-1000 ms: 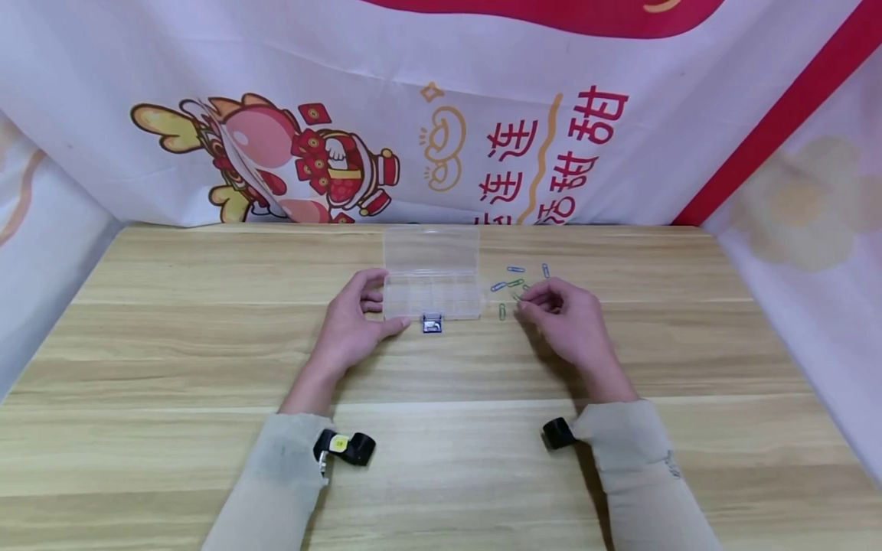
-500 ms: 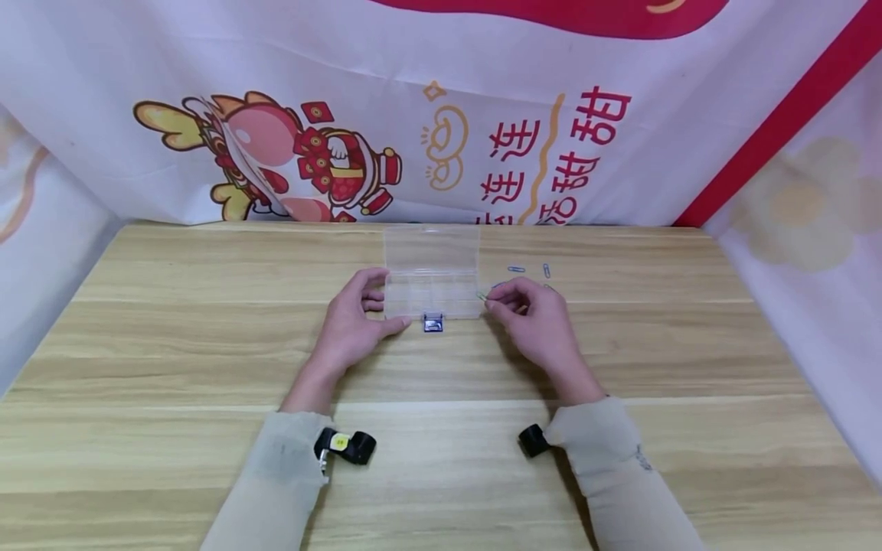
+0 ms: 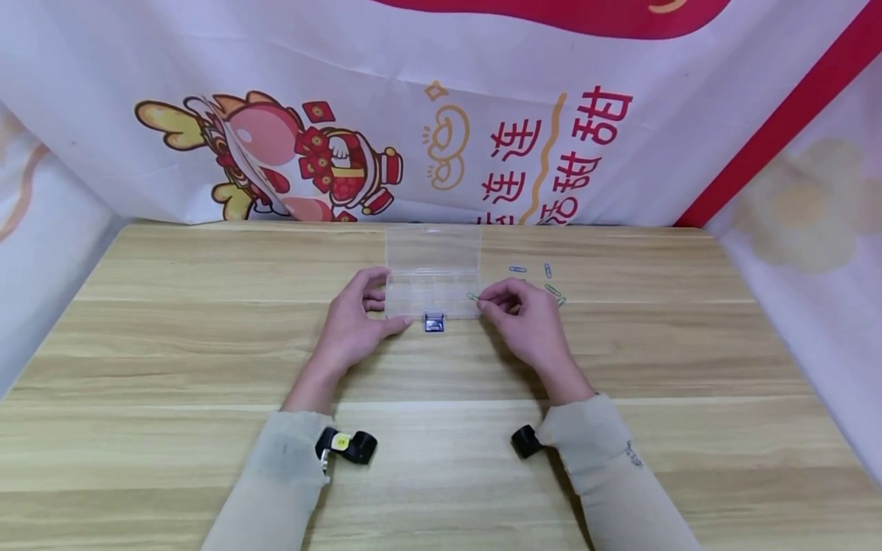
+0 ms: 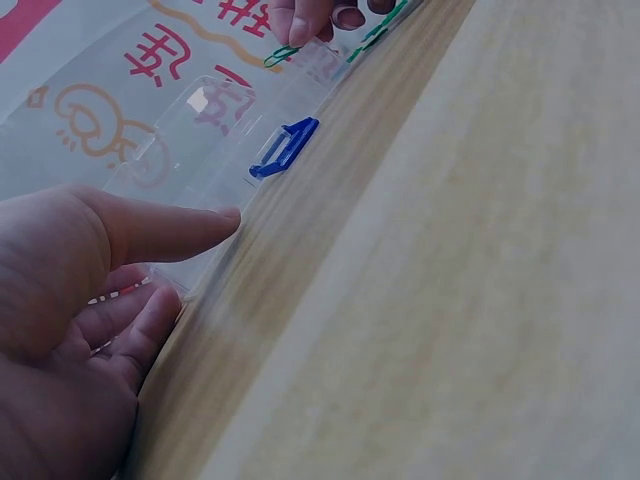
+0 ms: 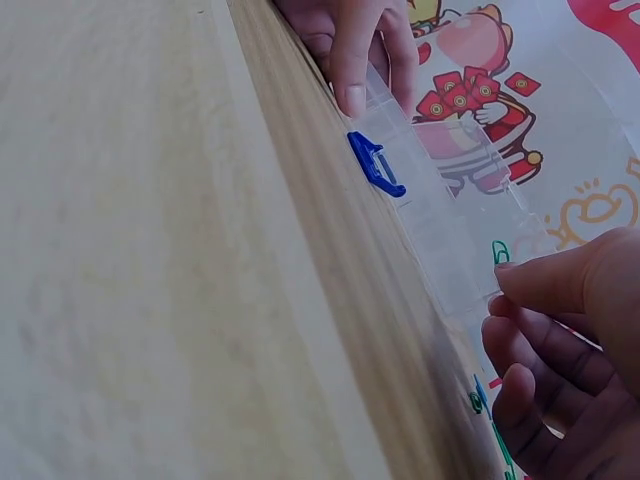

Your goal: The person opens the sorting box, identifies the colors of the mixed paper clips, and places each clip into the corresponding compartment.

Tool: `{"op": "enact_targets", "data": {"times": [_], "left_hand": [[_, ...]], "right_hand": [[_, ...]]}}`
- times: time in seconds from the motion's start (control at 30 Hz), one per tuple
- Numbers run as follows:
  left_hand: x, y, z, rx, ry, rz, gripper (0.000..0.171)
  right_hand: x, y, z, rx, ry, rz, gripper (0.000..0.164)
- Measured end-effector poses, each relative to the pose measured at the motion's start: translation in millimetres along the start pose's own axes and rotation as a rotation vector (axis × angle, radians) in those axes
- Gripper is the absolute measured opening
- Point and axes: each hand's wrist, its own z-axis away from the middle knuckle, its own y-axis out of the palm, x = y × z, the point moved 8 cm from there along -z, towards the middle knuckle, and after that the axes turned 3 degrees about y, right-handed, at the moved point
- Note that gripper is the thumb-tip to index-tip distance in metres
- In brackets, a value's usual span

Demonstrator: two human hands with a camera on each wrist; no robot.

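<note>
A clear plastic compartment box [image 3: 420, 291] lies on the table with its lid [image 3: 432, 251] raised at the back. Its blue latch [image 3: 434, 324] hangs at the front edge. My left hand [image 3: 350, 320] holds the box's left end, thumb along the front and fingers at the side. Between thumb and fingertip, my right hand [image 3: 527, 321] pinches a green paper clip [image 5: 501, 252]. That clip overlaps the box's right end in the head view, and in the right wrist view it sticks up above the box.
Right of the box lie several loose paper clips, among them a blue paper clip [image 3: 518, 269], another blue paper clip [image 3: 547, 271] and a green paper clip [image 3: 553, 290]. My right hand partly hides the group. Behind the wooden table [image 3: 441, 474] hangs a printed cloth [image 3: 386, 46].
My right hand has moved left from the loose clips to the box's right end, carrying the green paper clip. More clips show behind it. My left hand stays on the box.
</note>
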Motion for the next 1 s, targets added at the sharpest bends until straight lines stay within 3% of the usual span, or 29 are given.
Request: {"op": "enact_targets", "data": {"times": [1.0], "left_hand": [[2.0, 0.0, 0.2, -0.004, 0.003, -0.014, 0.082]], "right_hand": [[-4.6, 2.7, 0.2, -0.007, -0.005, -0.018, 0.005]]}}
